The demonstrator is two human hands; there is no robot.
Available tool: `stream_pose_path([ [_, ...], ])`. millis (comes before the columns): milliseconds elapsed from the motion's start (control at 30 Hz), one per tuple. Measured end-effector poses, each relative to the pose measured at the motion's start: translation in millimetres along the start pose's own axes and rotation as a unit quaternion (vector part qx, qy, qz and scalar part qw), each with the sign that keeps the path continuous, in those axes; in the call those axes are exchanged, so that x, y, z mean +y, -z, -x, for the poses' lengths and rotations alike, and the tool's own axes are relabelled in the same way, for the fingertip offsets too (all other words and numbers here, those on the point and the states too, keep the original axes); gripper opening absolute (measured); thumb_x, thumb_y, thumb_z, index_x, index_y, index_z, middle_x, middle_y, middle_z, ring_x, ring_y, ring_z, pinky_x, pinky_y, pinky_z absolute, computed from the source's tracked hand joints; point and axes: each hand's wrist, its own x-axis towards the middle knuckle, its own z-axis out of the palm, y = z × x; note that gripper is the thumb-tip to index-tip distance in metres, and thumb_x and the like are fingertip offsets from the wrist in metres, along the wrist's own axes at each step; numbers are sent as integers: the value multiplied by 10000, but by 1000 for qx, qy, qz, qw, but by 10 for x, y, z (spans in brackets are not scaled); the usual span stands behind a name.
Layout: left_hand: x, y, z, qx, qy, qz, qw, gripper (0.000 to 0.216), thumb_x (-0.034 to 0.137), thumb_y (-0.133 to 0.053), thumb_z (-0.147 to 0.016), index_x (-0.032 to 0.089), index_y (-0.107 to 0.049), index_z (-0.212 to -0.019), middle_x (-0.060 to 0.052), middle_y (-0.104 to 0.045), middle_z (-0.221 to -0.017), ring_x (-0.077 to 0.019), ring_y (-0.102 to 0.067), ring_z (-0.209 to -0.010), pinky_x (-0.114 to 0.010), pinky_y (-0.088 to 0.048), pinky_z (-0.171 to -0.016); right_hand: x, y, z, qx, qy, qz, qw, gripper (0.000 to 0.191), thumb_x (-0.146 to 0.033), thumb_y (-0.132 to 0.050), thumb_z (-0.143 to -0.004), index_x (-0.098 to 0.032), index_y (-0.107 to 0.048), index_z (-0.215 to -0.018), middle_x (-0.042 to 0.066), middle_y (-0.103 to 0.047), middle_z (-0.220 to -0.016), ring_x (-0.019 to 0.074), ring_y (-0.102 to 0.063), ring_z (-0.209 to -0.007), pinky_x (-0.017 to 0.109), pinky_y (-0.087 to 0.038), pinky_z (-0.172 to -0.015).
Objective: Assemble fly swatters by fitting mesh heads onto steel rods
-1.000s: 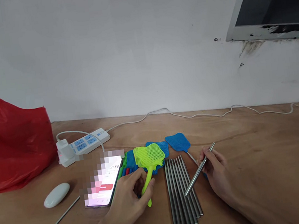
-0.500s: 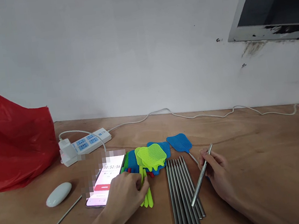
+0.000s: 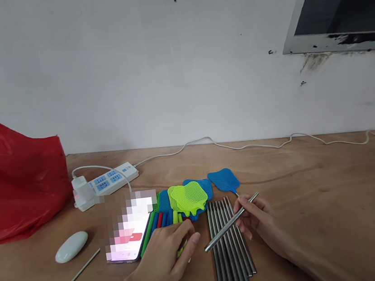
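Note:
My right hand (image 3: 260,220) grips a shiny metal tube (image 3: 230,223), tilted with its lower end to the left. Below that tube lies a row of similar metal tubes (image 3: 231,262), side by side on the table. A blue fly swatter head (image 3: 224,180) with a thin stem lies behind my right hand, which hides the rest. My left hand (image 3: 169,254) hovers over or rests on yellow-green handles, with thumb apart and fingertips partly hidden. Beyond it are yellow-green mesh swatter heads (image 3: 189,197) piled on blue ones. Green, red and blue handles (image 3: 161,220) show beside its knuckles.
A phone (image 3: 130,232) with a lit screen lies left of the handles. Farther left are a white mouse-shaped object (image 3: 71,247), a power strip (image 3: 107,182) with a plug, and a red plastic bag (image 3: 21,179). A white cable (image 3: 249,145) runs along the wall.
My right hand has swung the metal tube leftward and flatter, over the row of tubes. My left hand has shifted slightly right and down, its thumb now stretched out.

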Motion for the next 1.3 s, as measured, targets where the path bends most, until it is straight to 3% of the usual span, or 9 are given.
stream_pose_path([
  [200, 23, -23, 25, -17, -37, -29, 999, 275, 317, -410, -1034, 216, -489, -790, 17, -593, -684, -167, -569, -596, -264, -322, -546, 8, -38, 33, -75, -17, 14, 997, 357, -517, -756, -799, -164, -701, -791, 58, -725, -665, 149, -671, -584, 195, -488, -458],
  [400, -60, 7, 32, 10, -34, -48, 998, 325, 249, -329, -1044, 213, -470, -753, -1, -576, -679, -172, -547, -593, -275, -324, -550, 4, -36, 1, 30, 60, -20, 998, 325, -480, -797, -771, -185, -730, -892, 49, -738, -724, 143, -658, -632, 204, -497, -506],
  [667, -1, -17, 25, -12, -96, -87, 991, 263, 255, -338, -1037, 228, -425, -791, 21, -586, -643, -168, -545, -527, -280, -320, -510, 29, -13, 7, 38, 81, 18, 996, 277, -455, -821, -748, -190, -739, -759, 9, -650, -627, 113, -549, -560, 205, -452, -497],
  [767, -2, -23, 41, 9, -121, -85, 989, 271, 195, -307, -1022, 236, -386, -766, 18, -569, -619, -170, -526, -502, -294, -299, -497, -7, 41, -9, 72, 92, -16, 993, 270, -429, -868, -688, -192, -747, -734, 2, -630, -630, 106, -523, -552, 198, -440, -479],
  [900, -31, -11, 53, 41, -142, -49, 988, 278, 124, -310, -985, 243, -355, -737, 14, -531, -596, -171, -488, -496, -300, -291, -505, -76, 152, -76, 171, 118, -103, 973, 283, -357, -946, -563, -205, -736, -678, -15, -628, -659, 87, -508, -558, 172, -458, -493],
  [1200, -74, -64, 100, 163, -184, 37, 969, 285, 37, -387, -891, 246, -277, -731, 46, -370, -556, -162, -334, -479, -309, -216, -499, -68, 104, -54, 194, 113, -118, 967, 256, -367, -908, -634, -214, -750, -765, -7, -654, -700, 98, -547, -596, 178, -489, -503],
  [1300, -93, -65, 98, 172, -186, 31, 967, 271, 43, -404, -885, 246, -308, -733, 46, -379, -559, -159, -341, -479, -309, -217, -497, -56, 104, -53, 198, 112, -105, 968, 257, -363, -904, -644, -210, -737, -763, -17, -647, -667, 95, -552, -587, 174, -497, -510],
])
